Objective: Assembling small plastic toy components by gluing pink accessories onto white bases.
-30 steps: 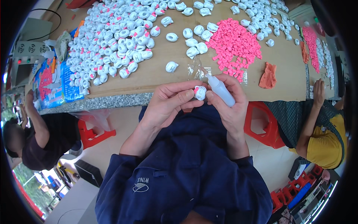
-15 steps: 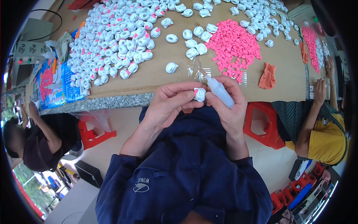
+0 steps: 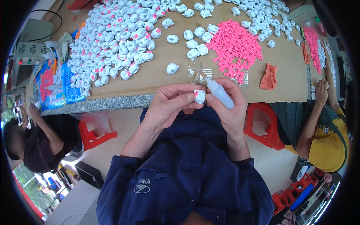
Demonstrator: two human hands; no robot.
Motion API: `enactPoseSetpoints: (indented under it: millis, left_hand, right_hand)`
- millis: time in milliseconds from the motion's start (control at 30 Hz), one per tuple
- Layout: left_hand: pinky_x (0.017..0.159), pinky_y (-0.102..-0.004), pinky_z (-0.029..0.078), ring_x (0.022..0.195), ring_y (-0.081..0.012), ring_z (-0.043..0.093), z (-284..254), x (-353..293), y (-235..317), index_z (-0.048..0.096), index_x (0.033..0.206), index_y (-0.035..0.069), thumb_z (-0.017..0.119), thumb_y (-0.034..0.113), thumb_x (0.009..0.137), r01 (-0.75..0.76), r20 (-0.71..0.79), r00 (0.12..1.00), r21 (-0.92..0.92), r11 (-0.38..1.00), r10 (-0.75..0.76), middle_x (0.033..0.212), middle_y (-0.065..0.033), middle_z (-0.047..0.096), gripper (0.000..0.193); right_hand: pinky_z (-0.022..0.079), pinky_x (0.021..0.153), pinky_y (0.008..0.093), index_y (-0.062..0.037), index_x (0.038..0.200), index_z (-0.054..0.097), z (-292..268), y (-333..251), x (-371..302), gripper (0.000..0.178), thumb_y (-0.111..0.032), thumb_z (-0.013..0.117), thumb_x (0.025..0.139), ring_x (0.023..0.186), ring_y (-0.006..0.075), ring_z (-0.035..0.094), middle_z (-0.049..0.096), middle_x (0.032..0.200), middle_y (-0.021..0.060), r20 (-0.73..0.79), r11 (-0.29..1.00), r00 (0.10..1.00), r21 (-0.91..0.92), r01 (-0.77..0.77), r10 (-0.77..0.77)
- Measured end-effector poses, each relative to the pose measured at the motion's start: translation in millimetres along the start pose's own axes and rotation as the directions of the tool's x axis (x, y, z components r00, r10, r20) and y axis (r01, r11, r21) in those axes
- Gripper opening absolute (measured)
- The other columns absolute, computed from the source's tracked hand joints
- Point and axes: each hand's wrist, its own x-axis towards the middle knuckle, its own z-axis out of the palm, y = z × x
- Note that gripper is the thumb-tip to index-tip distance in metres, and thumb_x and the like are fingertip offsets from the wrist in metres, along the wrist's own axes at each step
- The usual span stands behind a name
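My left hand (image 3: 170, 103) pinches a small white cat-head piece (image 3: 200, 96) with a pink bow on it, held just off the table's near edge. In my right hand (image 3: 230, 103) is a translucent white squeeze bottle (image 3: 221, 93), its thin nozzle pointing up and away to the left. The tips of my right thumb and fingers come up against the piece's right side. Beyond my hands lie a heap of small pink bows (image 3: 236, 47) and a single white piece (image 3: 172, 68).
A large heap of white pieces (image 3: 120, 41), some with pink bows, covers the table's left. More white pieces (image 3: 258, 17) lie far right. A crumpled orange cloth (image 3: 269, 77) rests at right. People work on both sides, near red stools (image 3: 262, 127).
Both hands have barely shifted; the piece and bottle have moved very slightly left. At the right, the co-worker's arms and body have moved a little.
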Motion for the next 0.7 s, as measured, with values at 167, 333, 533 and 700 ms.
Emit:
enactPoseSetpoints:
  millis: [167, 333, 533, 700]
  left_hand:
    - [0.078, -0.0319, 0.053, 0.09, -0.0241, 0.061, -0.9, 1.7, 0.5, 0.056, 0.106, -0.006, 0.051, 0.0, 0.084, -0.051, 0.016, 0.999, 0.075, 0.996, 0.05, 0.105, -0.0217, 0.057, 0.023]
    - [0.079, -0.0332, 0.053, 0.093, -0.0246, 0.06, -2.7, 3.2, -1.9, 0.055, 0.107, -0.006, 0.05, 0.001, 0.084, -0.081, 0.045, 0.996, 0.045, 0.996, 0.079, 0.106, -0.0215, 0.057, 0.024]
    - [0.079, -0.0343, 0.053, 0.093, -0.0264, 0.06, -5.7, 5.3, -3.6, 0.053, 0.109, -0.006, 0.046, 0.007, 0.088, -0.014, 0.067, 0.998, -0.104, 0.994, 0.021, 0.107, -0.0215, 0.056, 0.025]
    - [0.076, -0.0343, 0.053, 0.092, -0.0277, 0.06, -7.0, 5.9, -2.6, 0.053, 0.106, -0.006, 0.046, 0.01, 0.089, 0.007, 0.063, 0.998, -0.111, 0.994, 0.0, 0.105, -0.0212, 0.056, 0.024]
  right_hand:
    - [0.048, 0.07, 0.0212, 0.0008, 0.11, 0.049, -0.1, -1.4, 1.8, 0.035, 0.005, 0.06, 0.077, 0.083, 0.0105, 0.056, 0.058, 0.094, 0.0069, 0.007, 1.0, 1.0, 0.0, 0.028, -0.028]
    - [0.048, 0.069, 0.0212, 0.0008, 0.109, 0.049, -0.2, -0.9, 1.3, 0.035, 0.004, 0.061, 0.077, 0.082, 0.0104, 0.056, 0.058, 0.093, 0.0073, -0.005, 1.0, 1.0, 0.013, -0.005, 0.005]
    - [0.048, 0.066, 0.0214, 0.0007, 0.109, 0.049, -3.8, 0.5, -1.4, 0.036, 0.003, 0.062, 0.077, 0.08, 0.0105, 0.057, 0.058, 0.092, 0.0079, -0.035, 0.999, 0.999, -0.034, -0.022, 0.021]
    - [0.048, 0.065, 0.0214, 0.0003, 0.11, 0.049, -7.2, 3.6, -2.0, 0.036, 0.003, 0.062, 0.076, 0.079, 0.0105, 0.057, 0.058, 0.092, 0.0081, -0.059, 0.999, 0.998, -0.044, -0.016, 0.013]
